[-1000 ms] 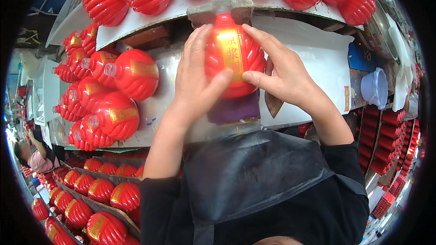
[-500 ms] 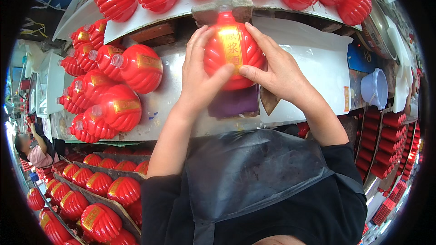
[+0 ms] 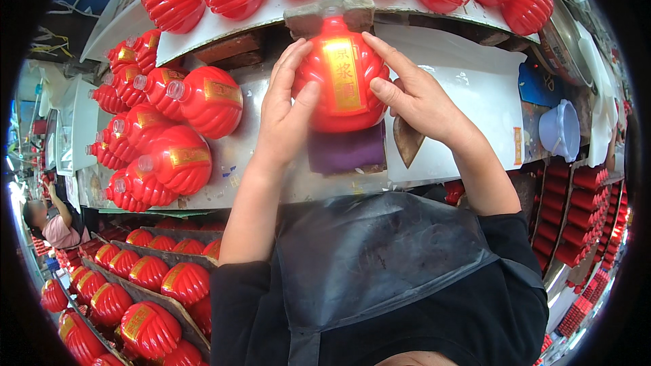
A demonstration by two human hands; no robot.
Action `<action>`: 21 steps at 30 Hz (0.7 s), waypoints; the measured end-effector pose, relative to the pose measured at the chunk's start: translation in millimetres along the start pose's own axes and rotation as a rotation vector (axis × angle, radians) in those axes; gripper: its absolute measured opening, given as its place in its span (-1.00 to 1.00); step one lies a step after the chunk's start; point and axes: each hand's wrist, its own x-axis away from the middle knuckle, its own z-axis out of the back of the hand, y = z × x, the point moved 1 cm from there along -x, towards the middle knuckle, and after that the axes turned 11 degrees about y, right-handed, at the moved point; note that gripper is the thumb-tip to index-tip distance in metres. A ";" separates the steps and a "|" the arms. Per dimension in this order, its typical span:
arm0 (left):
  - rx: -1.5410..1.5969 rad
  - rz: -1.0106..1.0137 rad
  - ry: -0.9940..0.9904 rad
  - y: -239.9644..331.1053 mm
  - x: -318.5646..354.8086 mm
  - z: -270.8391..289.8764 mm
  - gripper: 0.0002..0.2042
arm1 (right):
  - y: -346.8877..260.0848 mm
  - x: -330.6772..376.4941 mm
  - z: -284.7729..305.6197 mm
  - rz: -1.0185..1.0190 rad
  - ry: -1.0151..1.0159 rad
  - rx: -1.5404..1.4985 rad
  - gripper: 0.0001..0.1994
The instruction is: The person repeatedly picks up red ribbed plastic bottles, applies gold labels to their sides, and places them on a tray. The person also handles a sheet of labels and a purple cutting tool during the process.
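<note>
A round red fluted bottle (image 3: 319, 64) lies before me with its neck pointing away, in the notch of a grey block (image 3: 298, 24). A gold label (image 3: 344, 74) runs lengthwise down its upper face. My left hand (image 3: 281, 98) cups the bottle's left side, its thumb at the lower left. Against the right side rest the fingers of my right hand (image 3: 417, 102), with the thumb on the red surface beside the label. Under the bottle's near end shows a purple cloth (image 3: 346, 152). A brown pointed piece (image 3: 407, 142) lies just below my right hand.
Several labelled red bottles (image 3: 213, 102) crowd the left of the bench. More stand along a white raised shelf (image 3: 271, 7) at the back. A white sheet (image 3: 461, 115) covers the right side, near a pale blue bucket (image 3: 559, 132). Racked bottles (image 3: 149, 329) fill the lower left; a person (image 3: 57, 220) is beyond.
My thumbs have moved apart, off the lower part of the label and out toward the bottle's sides. The fingers stay along both sides of the bottle.
</note>
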 end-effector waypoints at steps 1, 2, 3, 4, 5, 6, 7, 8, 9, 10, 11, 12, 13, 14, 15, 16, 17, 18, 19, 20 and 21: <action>-0.027 -0.007 -0.001 -0.2 1.0 -0.2 -0.44 | 0.4 -0.1 -0.6 0.046 0.022 0.018 -0.26; -0.056 -0.021 -0.003 -0.4 2.0 -0.7 -0.43 | 0.3 0.1 -1.1 0.061 0.023 0.044 -0.27; -0.051 -0.012 0.003 -0.6 2.5 -1.5 -0.42 | -0.3 1.0 -2.4 0.072 0.053 0.040 -0.25; -0.046 -0.011 0.006 -0.7 2.6 -2.4 -0.42 | -1.3 2.4 -3.7 0.052 0.061 0.044 -0.23; -0.041 -0.013 0.010 -0.5 2.7 -3.6 -0.41 | -2.8 3.9 -5.2 0.032 0.071 0.047 -0.21; -0.041 -0.011 0.022 -0.5 3.0 -5.5 -0.39 | -5.0 5.2 -6.9 0.050 0.092 0.093 -0.19; -0.040 -0.013 0.036 -0.6 3.3 -8.2 -0.37 | -7.5 6.4 -8.4 0.069 0.112 0.139 -0.18; -0.039 -0.014 0.049 -0.5 3.5 -10.7 -0.35 | -10.0 7.1 -9.8 0.088 0.132 0.185 -0.16; -0.051 -0.017 0.062 -0.3 3.7 -12.6 -0.34 | -12.2 7.3 -10.9 0.084 0.141 0.201 -0.15; -0.063 -0.018 0.074 0.1 4.1 -14.3 -0.32 | -14.1 7.2 -11.9 0.081 0.149 0.218 -0.13; -0.076 -0.020 0.084 0.7 4.4 -15.0 -0.31 | -15.8 6.9 -12.2 0.088 0.154 0.234 -0.11; -0.081 -0.016 0.085 1.5 4.5 -15.0 -0.30 | -17.0 6.6 -12.3 0.079 0.154 0.242 -0.11; -0.086 -0.011 0.085 2.2 4.8 -14.9 -0.30 | -17.8 6.2 -12.2 0.080 0.151 0.251 -0.11; -0.090 -0.007 0.084 3.0 4.9 -14.7 -0.30 | -18.3 6.1 -12.1 0.074 0.145 0.265 -0.10; -0.088 -0.007 0.081 3.6 4.7 -14.5 -0.30 | -18.4 6.1 -12.1 0.076 0.147 0.259 -0.10; -0.086 -0.007 0.079 4.2 4.6 -14.2 -0.29 | -18.3 6.5 -12.1 0.071 0.145 0.258 -0.10; -0.082 -0.007 0.076 4.7 4.6 -14.0 -0.29 | -18.0 7.1 -12.4 0.065 0.143 0.257 -0.10; -0.091 -0.004 0.077 4.9 4.7 -13.8 -0.29 | -17.6 7.7 -12.5 0.071 0.147 0.257 -0.10; -0.098 -0.003 0.077 5.0 4.6 -13.6 -0.29 | -16.9 8.2 -12.8 0.080 0.153 0.257 -0.10; -0.105 -0.001 0.078 4.7 4.6 -13.3 -0.28 | -15.8 8.4 -12.7 0.087 0.158 0.258 -0.10; -0.090 -0.006 0.076 4.2 4.1 -13.2 -0.31 | -14.5 8.4 -12.3 0.091 0.157 0.252 -0.12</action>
